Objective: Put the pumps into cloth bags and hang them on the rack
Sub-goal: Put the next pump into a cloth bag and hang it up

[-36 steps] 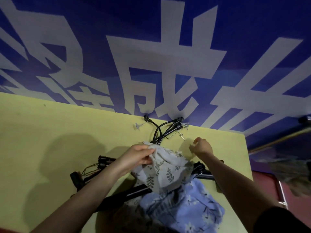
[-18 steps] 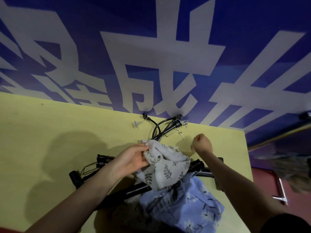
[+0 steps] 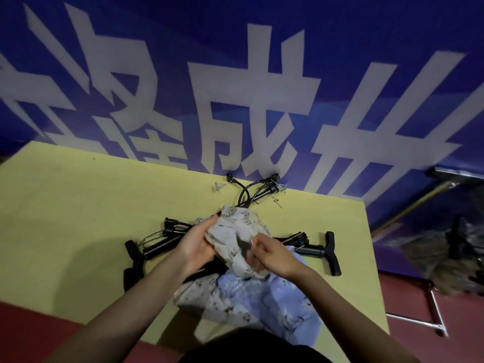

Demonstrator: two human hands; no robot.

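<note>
Both hands hold a white cloth bag with a leaf print (image 3: 233,231) above the yellow table (image 3: 78,218). My left hand (image 3: 196,244) grips its left edge and my right hand (image 3: 272,255) pinches its right side near the opening. Several black pumps lie on the table: one to the left (image 3: 157,244), one to the right with a T-handle (image 3: 324,250), and one at the back with a curled hose (image 3: 259,192). More cloth bags, one light blue with flowers (image 3: 275,302), are piled in front of me.
A blue banner with large white characters (image 3: 262,87) stands behind the table. To the right, beyond the table's edge, is a metal rack frame (image 3: 434,307) over a red floor, with blurred dark items (image 3: 461,247) hanging there.
My right hand has come back from the far side and taken hold of the white bag. The view has tilted down and shifted, and the bag's mouth is spread between both hands.
</note>
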